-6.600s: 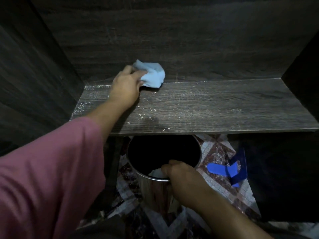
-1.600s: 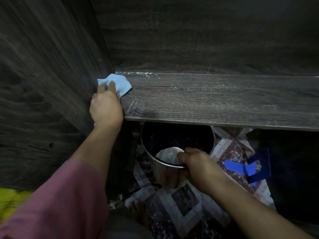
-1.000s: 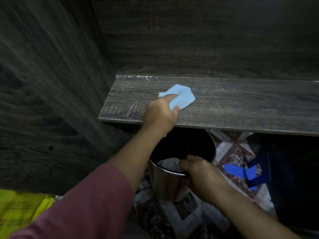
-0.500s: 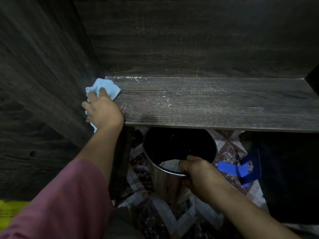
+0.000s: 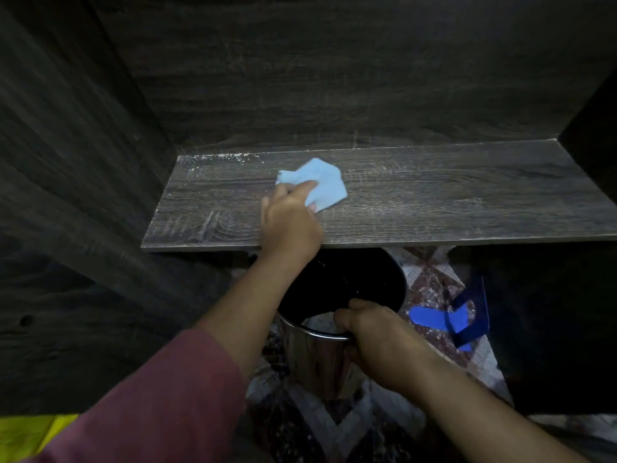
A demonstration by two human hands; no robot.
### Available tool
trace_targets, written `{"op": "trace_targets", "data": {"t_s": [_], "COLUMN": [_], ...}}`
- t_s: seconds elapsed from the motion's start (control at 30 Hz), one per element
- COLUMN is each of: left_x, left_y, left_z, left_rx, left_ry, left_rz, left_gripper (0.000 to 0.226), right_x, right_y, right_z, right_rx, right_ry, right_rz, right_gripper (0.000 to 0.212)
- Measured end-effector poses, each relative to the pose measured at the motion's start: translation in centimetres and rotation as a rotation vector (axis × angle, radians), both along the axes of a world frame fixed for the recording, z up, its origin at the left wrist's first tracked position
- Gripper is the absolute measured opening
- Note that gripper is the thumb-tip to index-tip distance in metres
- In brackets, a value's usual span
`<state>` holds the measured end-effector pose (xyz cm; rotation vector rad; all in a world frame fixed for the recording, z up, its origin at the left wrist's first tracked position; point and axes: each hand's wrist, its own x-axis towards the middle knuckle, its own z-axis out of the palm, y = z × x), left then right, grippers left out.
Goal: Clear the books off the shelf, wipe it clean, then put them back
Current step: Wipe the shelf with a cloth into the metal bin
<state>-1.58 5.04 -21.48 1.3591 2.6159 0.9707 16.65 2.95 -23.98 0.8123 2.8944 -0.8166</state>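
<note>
- Head view: left hand (image 5: 290, 225) grips cloth (image 5: 320, 182), pressed on shelf's (image 5: 434, 202) middle-left.
- Dust (image 5: 220, 158) lies along shelf's back-left corner, left of cloth.
- Right hand (image 5: 377, 335) grasps bin (image 5: 314, 359) rim below shelf.

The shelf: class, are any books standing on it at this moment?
No, the shelf bears only the blue cloth that the left hand holds against it.

light blue cloth (image 5: 322, 183), dark woodgrain shelf (image 5: 450, 198)
</note>
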Motion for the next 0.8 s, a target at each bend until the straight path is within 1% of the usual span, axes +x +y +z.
{"op": "trace_targets", "data": {"t_s": [0.1, 0.13, 0.2, 0.27, 0.33, 0.43, 0.57, 0.8], "left_x": [-0.4, -0.6, -1.3, -2.3, -3.3, -4.3, -4.1, -2.8], "left_y": [0.6, 0.7, 0.8, 0.7, 0.7, 0.5, 0.6, 0.2], "left_z": [0.5, 0.7, 0.9, 1.0, 1.1, 0.4, -0.1, 0.8], "left_rx": [-0.046, -0.038, 0.039, 0.137, 0.155, 0.072, -0.06, -0.171], "left_ry": [-0.088, -0.126, -0.162, -0.1, -0.029, 0.003, 0.067, 0.038], "left_rz": [-0.15, -0.17, -0.159, -0.105, -0.066, -0.08, -0.195, -0.432], "left_gripper": [0.039, 0.038, 0.038, 0.038, 0.04, 0.046, 0.053, 0.062], "right_x": [0.2, 0.2, 0.2, 0.2, 0.2, 0.3, 0.5, 0.6], "right_y": [0.1, 0.1, 0.2, 0.3, 0.3, 0.2, 0.4, 0.5], "right_z": [0.1, 0.2, 0.4, 0.7, 0.9, 1.2, 1.4, 1.4], "right_rx": [0.031, 0.036, 0.053, 0.07, 0.086, 0.111, 0.11, 0.13], "right_ry": [-0.007, -0.005, 0.002, 0.001, 0.004, -0.004, 0.022, 0.004], "right_rz": [0.007, 0.007, 0.009, 0.011, 0.007, -0.007, -0.014, -0.014], "right_gripper": [0.013, 0.013, 0.015, 0.016, 0.014, 0.013, 0.016, 0.021]}}
